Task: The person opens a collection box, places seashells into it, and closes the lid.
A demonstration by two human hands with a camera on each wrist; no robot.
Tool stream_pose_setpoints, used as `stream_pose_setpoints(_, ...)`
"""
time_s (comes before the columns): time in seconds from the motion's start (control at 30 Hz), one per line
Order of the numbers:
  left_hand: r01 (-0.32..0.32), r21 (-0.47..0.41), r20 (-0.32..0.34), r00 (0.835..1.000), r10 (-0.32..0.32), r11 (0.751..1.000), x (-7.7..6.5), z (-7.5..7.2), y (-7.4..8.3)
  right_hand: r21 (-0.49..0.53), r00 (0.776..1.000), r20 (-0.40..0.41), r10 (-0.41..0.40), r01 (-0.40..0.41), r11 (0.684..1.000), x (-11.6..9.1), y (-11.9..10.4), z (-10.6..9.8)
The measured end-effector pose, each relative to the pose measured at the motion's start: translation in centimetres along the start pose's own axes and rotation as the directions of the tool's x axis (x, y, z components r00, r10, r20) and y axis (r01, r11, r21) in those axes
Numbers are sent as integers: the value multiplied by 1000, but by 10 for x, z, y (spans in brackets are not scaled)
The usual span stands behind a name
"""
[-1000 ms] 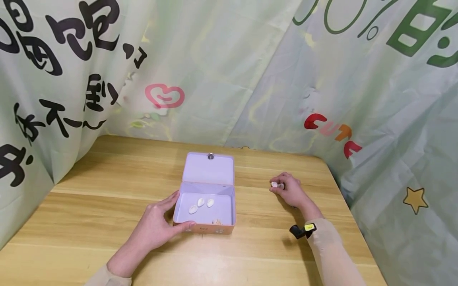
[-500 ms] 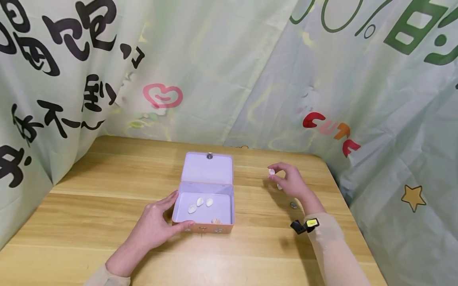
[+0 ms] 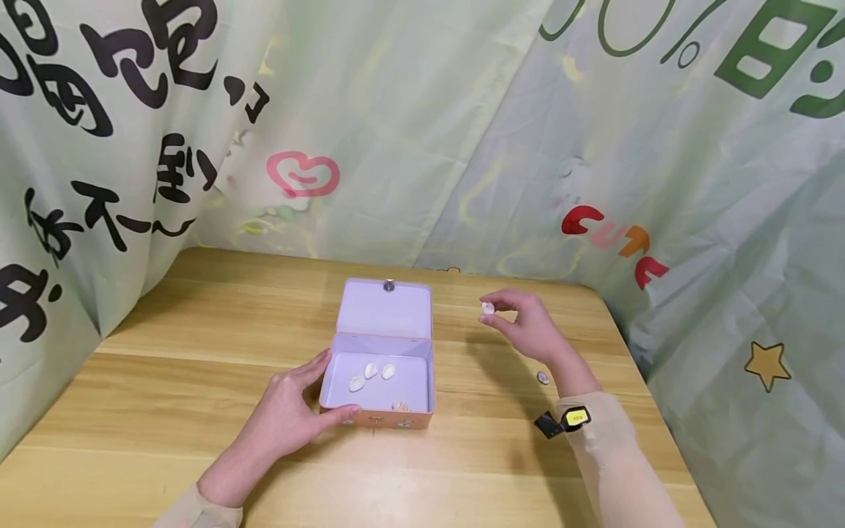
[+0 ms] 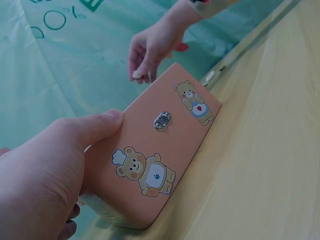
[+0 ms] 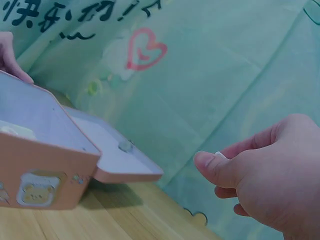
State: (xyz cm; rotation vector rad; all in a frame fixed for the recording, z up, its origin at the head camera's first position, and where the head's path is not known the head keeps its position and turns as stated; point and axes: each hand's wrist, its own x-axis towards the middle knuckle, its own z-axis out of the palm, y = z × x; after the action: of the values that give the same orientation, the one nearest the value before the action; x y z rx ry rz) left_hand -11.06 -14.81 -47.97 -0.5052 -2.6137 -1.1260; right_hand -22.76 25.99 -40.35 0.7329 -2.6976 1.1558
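A hinged tin box (image 3: 378, 420), lilac inside and orange with bear pictures outside, stands on the table with its lid (image 3: 384, 308) up. My left hand (image 3: 290, 411) grips its left side, thumb (image 4: 102, 125) on the front rim. Inside lie three white, shell-like oval pieces (image 3: 388, 372) and a small beige piece (image 3: 400, 405) at the front right. Right of the box, my right hand (image 3: 528, 326) is raised over the table and pinches a small white piece (image 3: 488, 308) between thumb and fingertips. In the right wrist view only a sliver of that piece shows above the thumb.
A small grey round piece (image 3: 543, 378) lies on the table (image 3: 488, 455) beside my right wrist. A black strap device (image 3: 562, 421) is on that wrist. Printed curtains (image 3: 396, 147) hang along the back and sides of the table.
My right hand has risen from the tabletop and moved left toward the box with the white piece. The grey round piece has come into view. My left hand and the box stay put.
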Motion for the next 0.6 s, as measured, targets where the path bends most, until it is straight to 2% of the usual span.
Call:
stream_pose_setpoints(0.23, 3, -8, 2, 1000, -3, 1000, 1, 0, 0, -40, 998, 33, -61, 62, 997, 1, -23, 6)
stream_pose_setpoints(0.6, 14, -6, 4, 1000, -14, 1000, 0, 0, 1, 60, 982, 77, -174, 170, 984, 2, -46, 25)
